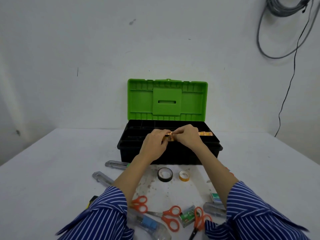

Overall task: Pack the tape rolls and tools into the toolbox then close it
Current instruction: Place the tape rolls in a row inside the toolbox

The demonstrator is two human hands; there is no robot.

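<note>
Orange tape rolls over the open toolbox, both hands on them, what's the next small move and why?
Probably lower the orange tape rolls into the tray slot beside the orange rolls already there and let go. The left hand and right hand pinch them just above the toolbox, whose lid stands open.

Head-worn view, wide-angle, forward and down — close over table (pixel 52 170)

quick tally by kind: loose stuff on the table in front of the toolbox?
Tape rolls: 2, black and yellow
Orange-handled scissors: 3
Clear-bodied tools: 4
Small boxes: 2
Total: 11, others partly hidden by sleeves.
</note>
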